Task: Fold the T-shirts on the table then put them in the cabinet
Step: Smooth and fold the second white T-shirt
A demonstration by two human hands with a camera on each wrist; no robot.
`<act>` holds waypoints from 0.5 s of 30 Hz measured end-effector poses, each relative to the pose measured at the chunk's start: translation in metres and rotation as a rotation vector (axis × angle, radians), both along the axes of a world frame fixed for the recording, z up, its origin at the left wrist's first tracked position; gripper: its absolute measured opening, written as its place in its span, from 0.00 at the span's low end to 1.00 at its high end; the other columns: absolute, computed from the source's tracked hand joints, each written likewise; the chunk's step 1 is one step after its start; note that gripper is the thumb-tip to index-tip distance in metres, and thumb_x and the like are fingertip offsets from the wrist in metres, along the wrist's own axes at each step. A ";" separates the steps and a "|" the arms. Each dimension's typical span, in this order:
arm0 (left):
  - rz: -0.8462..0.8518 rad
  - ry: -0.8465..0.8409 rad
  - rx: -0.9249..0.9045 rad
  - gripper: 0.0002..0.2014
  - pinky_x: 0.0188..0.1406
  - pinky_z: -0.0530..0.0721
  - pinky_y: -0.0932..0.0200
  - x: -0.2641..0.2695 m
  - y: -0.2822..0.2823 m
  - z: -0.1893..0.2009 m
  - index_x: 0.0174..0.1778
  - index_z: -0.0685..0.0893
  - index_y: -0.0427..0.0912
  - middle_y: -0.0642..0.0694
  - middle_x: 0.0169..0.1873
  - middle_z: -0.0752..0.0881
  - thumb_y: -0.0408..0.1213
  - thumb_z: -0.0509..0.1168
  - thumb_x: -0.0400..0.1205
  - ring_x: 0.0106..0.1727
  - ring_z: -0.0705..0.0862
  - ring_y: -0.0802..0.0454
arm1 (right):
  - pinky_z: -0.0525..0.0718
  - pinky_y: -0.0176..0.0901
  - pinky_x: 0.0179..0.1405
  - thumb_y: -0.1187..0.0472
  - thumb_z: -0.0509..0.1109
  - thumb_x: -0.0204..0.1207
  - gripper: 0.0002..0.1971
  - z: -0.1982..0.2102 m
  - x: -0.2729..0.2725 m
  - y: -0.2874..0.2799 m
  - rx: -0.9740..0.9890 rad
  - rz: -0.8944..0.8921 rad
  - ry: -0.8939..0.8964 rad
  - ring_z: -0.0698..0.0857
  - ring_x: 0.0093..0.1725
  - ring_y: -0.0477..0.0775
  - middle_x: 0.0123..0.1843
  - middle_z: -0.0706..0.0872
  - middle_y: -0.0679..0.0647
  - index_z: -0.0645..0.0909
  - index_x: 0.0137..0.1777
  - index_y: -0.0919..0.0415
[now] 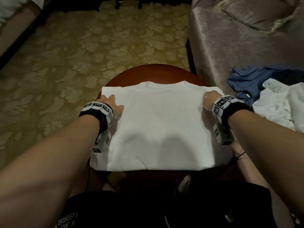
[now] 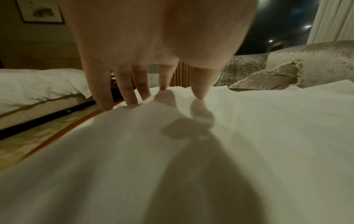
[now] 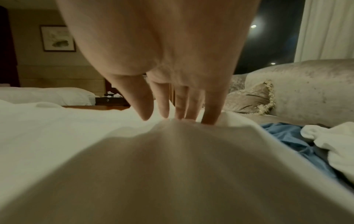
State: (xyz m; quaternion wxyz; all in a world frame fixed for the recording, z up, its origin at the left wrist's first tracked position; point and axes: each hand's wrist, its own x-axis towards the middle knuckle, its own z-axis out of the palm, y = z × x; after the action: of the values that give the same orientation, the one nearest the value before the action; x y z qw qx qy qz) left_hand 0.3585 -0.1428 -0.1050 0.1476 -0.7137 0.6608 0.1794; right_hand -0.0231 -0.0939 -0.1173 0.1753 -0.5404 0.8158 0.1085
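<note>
A white T-shirt [image 1: 161, 129] lies flat on a small round wooden table [image 1: 153, 71], collar on the far side, its sides folded in to a rectangle. My left hand [image 1: 108, 102] rests on its far left part, straight fingers [image 2: 132, 94] touching the cloth [image 2: 249, 136]. My right hand [image 1: 209, 100] is on the far right edge. Its fingers [image 3: 208, 112] point straight down onto the fabric [image 3: 57, 136], which rises in a small ridge under them. A blue T-shirt [image 1: 251, 79] and a crumpled white one [image 1: 283, 102] lie on the sofa to the right.
A grey velvet sofa [image 1: 246, 38] with a cushion [image 1: 256, 12] stands close against the table's right side. Patterned carpet [image 1: 82, 55] spreads to the left and beyond. A bed [image 2: 38, 84] stands further off to the left. My knees are against the table's near edge.
</note>
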 end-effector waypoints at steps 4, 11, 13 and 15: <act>-0.036 0.003 0.077 0.38 0.66 0.74 0.36 0.000 0.004 -0.007 0.74 0.64 0.44 0.38 0.75 0.66 0.66 0.58 0.76 0.72 0.71 0.33 | 0.70 0.63 0.73 0.48 0.61 0.74 0.32 -0.017 -0.012 0.003 0.036 -0.141 0.047 0.69 0.75 0.68 0.78 0.67 0.63 0.64 0.77 0.59; 0.106 0.028 0.039 0.39 0.65 0.75 0.34 0.008 0.024 -0.008 0.76 0.60 0.46 0.37 0.76 0.61 0.60 0.66 0.75 0.72 0.69 0.30 | 0.61 0.65 0.77 0.43 0.59 0.79 0.34 0.018 0.030 0.037 0.013 -0.039 0.012 0.56 0.80 0.69 0.83 0.53 0.60 0.55 0.81 0.56; 0.152 0.037 0.031 0.40 0.63 0.76 0.34 0.011 0.028 -0.007 0.78 0.57 0.46 0.36 0.76 0.62 0.57 0.67 0.74 0.72 0.70 0.31 | 0.64 0.66 0.75 0.38 0.60 0.77 0.35 0.019 0.048 0.040 0.028 0.046 -0.031 0.60 0.78 0.70 0.81 0.56 0.61 0.58 0.79 0.53; 0.208 0.068 0.037 0.46 0.66 0.75 0.34 0.013 0.031 -0.005 0.81 0.53 0.44 0.36 0.79 0.61 0.56 0.69 0.73 0.75 0.67 0.32 | 0.65 0.66 0.74 0.34 0.62 0.74 0.36 0.019 0.068 0.045 0.068 0.127 -0.067 0.63 0.77 0.71 0.80 0.59 0.61 0.62 0.77 0.53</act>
State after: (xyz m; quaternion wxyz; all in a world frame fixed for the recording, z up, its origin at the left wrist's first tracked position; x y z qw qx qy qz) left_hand 0.3718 -0.1120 -0.1100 0.1188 -0.7692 0.5844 0.2297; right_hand 0.0450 -0.0484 -0.0980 0.2133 -0.5881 0.7694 0.1290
